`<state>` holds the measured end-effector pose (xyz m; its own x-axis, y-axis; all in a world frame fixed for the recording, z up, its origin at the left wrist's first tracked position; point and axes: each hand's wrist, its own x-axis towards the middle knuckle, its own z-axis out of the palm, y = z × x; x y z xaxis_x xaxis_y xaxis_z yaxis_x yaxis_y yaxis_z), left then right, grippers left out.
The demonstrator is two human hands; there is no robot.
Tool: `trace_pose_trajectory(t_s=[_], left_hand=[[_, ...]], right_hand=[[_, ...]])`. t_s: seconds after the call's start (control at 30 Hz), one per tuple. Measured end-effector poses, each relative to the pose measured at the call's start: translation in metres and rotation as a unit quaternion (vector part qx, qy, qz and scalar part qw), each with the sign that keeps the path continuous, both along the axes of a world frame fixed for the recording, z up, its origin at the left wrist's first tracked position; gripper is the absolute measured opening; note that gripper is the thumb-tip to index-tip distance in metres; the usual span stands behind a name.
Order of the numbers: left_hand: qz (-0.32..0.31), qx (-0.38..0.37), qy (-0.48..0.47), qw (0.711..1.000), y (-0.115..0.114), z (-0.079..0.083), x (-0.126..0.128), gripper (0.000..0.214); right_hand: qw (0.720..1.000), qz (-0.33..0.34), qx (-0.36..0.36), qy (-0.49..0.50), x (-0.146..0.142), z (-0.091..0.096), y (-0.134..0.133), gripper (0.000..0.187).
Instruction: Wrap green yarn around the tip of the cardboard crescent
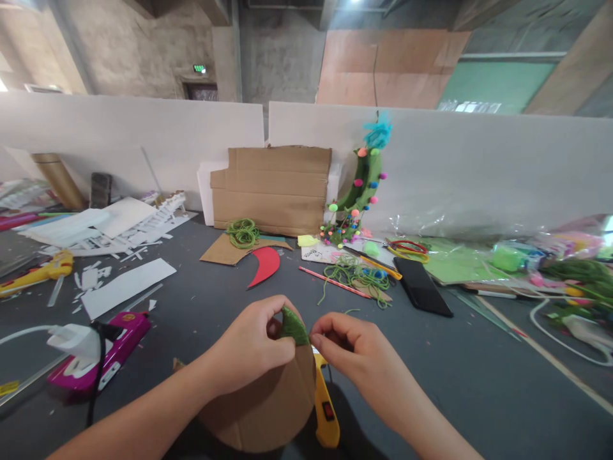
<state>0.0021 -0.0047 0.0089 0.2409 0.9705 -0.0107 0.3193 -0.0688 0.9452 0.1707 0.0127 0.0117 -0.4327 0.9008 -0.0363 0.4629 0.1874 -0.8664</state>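
My left hand (261,338) is closed on a rounded piece of brown cardboard (268,409), gripping it near a pointed tip. Green yarn (294,326) covers that tip in close rows. Beside the tip's right edge, my right hand (352,348) has its thumb and forefinger pinched together; what lies between them is too small to make out. A yellow glue gun (326,412) with a red switch lies on the table, just right of the cardboard and partly behind it. My left hand and forearm hide part of the cardboard.
A red paper crescent (265,265), green yarn coil (242,233), loose yarn (357,278), black phone (421,286) and yellow cutter (383,265) lie ahead. A pompom-covered green crescent (366,185) stands behind. At left are a magenta power strip (122,345) and another glue gun (41,273).
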Motion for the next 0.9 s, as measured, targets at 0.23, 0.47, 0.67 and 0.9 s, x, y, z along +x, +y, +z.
trace_pose_trajectory(t_s=[0.23,0.47,0.67,0.9], left_hand=[[0.002,0.002,0.0,1.0,-0.0007,0.0022,0.0001,0.021],[0.006,0.003,0.01,1.0,-0.0008,0.0008,0.0009,0.021],[0.007,0.005,0.019,1.0,-0.0003,0.0007,0.0014,0.019],[0.011,0.014,0.034,0.999,-0.0006,-0.0006,0.0022,0.016]], right_hand=[[1.0,-0.005,0.006,0.001,-0.0009,0.0017,-0.0014,0.015],[1.0,-0.005,0.002,-0.003,-0.0011,0.0014,-0.002,0.014],[1.0,0.002,-0.002,-0.005,-0.0014,-0.0003,-0.0025,0.014],[1.0,0.003,0.004,-0.005,-0.0014,-0.0009,-0.0026,0.015]])
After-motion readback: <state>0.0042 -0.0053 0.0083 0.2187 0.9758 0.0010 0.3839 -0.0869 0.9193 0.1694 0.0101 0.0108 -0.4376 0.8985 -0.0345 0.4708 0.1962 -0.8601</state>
